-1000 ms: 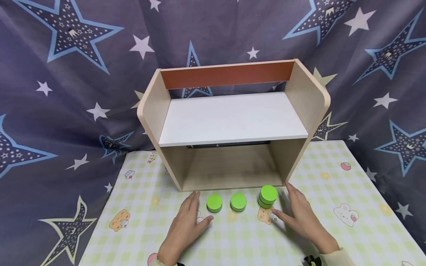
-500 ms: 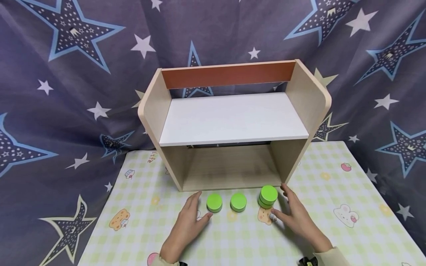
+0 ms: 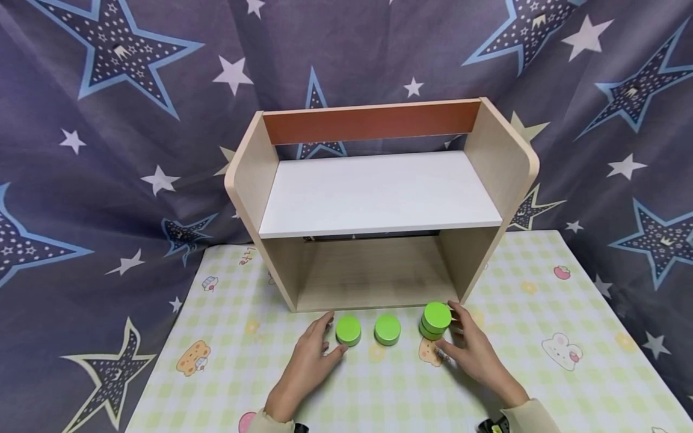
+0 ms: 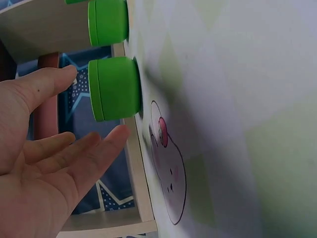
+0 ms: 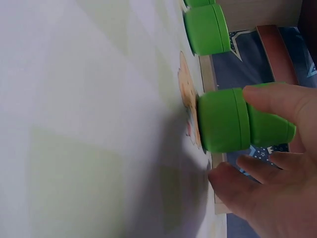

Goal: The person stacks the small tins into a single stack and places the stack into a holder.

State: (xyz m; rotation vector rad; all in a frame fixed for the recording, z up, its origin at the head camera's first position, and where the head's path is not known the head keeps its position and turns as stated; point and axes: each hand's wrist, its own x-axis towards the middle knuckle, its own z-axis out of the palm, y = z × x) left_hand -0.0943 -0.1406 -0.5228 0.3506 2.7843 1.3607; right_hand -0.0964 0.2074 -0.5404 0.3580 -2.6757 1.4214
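Note:
Three spots on the cloth hold small round green jars with flat lids: a left jar [image 3: 348,331], a middle jar [image 3: 387,329] and, on the right, a stack of two jars [image 3: 435,320]. My left hand [image 3: 308,364] lies beside the left jar, thumb and fingers spread around its near side. In the left wrist view a gap shows between those fingers and the jar [image 4: 116,89]. My right hand [image 3: 476,352] stands around the right side of the stack. Its thumb [image 5: 270,96] overlaps the stack in the right wrist view; contact is unclear, and the other fingers are apart from it.
Behind the jars stands a two-level wooden shelf unit with a white middle board [image 3: 379,192] and a reddish back rail [image 3: 373,122]. A checked cloth [image 3: 541,397] covers the table. A dark star-patterned curtain [image 3: 135,150] hangs behind and at both sides.
My right hand has moved left, its fingertips now close to the stack. My left hand has shifted slightly right toward the left jar. The jars and shelf have stayed in place.

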